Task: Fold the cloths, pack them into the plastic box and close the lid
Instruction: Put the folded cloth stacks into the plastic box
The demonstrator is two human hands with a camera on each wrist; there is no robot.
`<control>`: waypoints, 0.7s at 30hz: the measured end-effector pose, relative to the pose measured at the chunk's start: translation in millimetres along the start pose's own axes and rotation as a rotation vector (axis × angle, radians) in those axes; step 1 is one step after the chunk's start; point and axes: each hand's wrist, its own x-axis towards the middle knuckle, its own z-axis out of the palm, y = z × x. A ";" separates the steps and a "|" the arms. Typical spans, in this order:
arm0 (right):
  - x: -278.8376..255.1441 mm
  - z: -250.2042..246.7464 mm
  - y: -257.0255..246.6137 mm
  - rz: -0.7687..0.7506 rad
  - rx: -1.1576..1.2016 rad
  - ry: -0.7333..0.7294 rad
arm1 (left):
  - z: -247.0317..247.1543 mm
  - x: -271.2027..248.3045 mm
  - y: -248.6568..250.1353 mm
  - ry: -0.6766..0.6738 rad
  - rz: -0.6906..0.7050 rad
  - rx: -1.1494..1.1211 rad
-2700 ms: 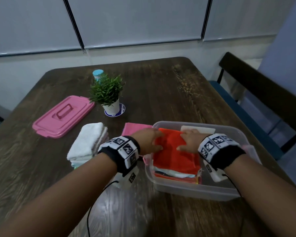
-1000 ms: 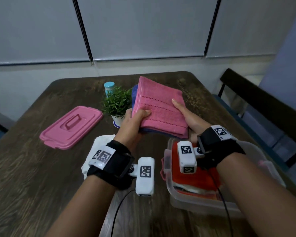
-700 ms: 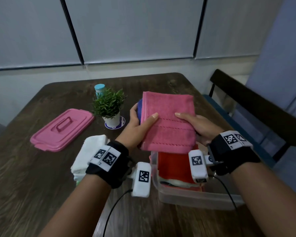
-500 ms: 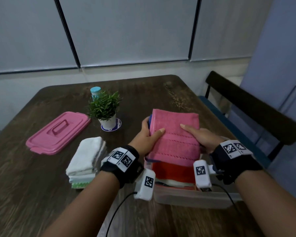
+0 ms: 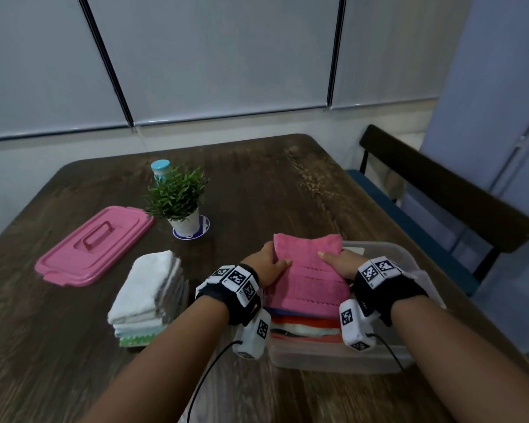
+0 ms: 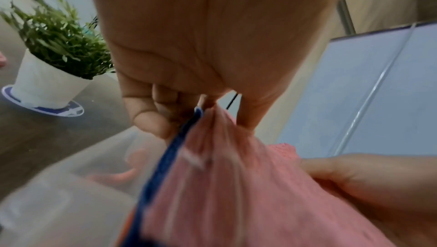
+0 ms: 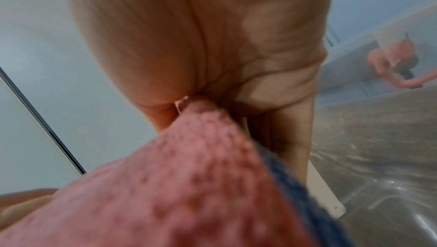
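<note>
Gripping pink towel [image 5: 309,276] sides, both hands [image 5: 303,265] thumbs-up over plastic box [image 5: 409,261]

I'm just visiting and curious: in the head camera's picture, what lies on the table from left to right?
Pink lid → stack of folded white cloths → left hand → pink cloth → right hand → far right wall of the clear plastic box. The potted plant overlaps lid and stack, so it is left out.
</note>
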 end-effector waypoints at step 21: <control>-36.7 -30.4 -37.8 -0.367 -0.557 0.063 | -31.1 -23.3 22.6 0.101 0.355 0.402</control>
